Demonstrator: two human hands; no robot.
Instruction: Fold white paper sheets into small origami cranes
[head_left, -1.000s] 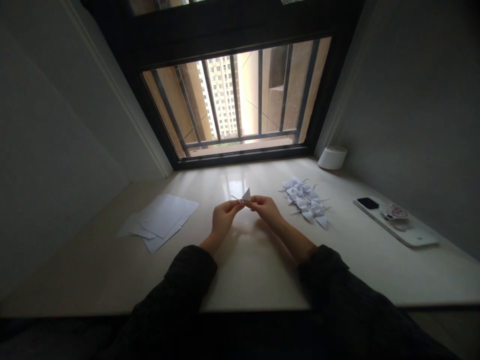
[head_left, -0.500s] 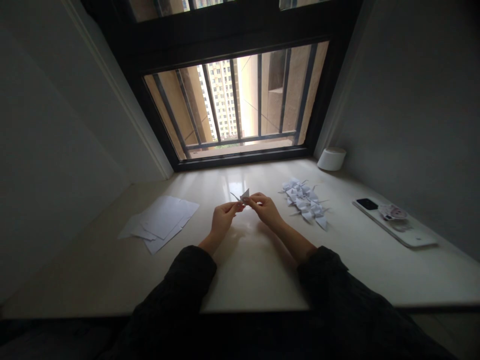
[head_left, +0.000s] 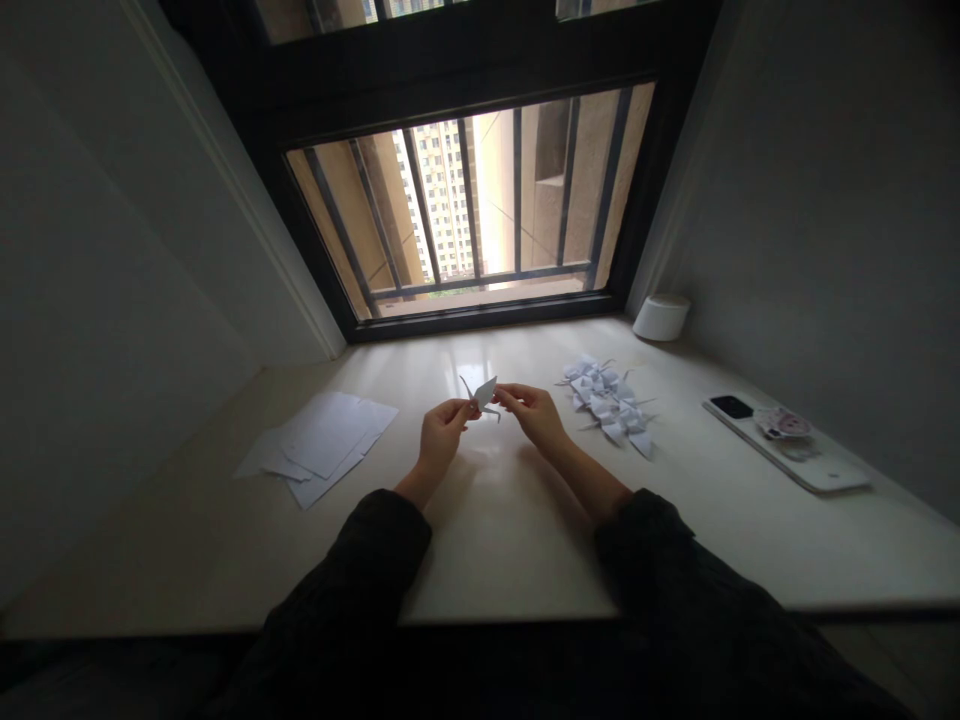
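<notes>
Although the stone windowsill (head_left: 502, 525) already carries a heap of folded paper cranes (head_left: 607, 405), loose white sheets (head_left: 322, 447) lie unfolded further left. The left hand (head_left: 444, 437) and the right hand (head_left: 535, 415), just apart, pinch one more paper crane (head_left: 484, 393) between their fingertips, above the sill.

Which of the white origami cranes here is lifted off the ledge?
The crane pinched between the left hand and the right hand, held above the ledge. The other cranes all lie heaped in the pile to the right of the hands.
</notes>
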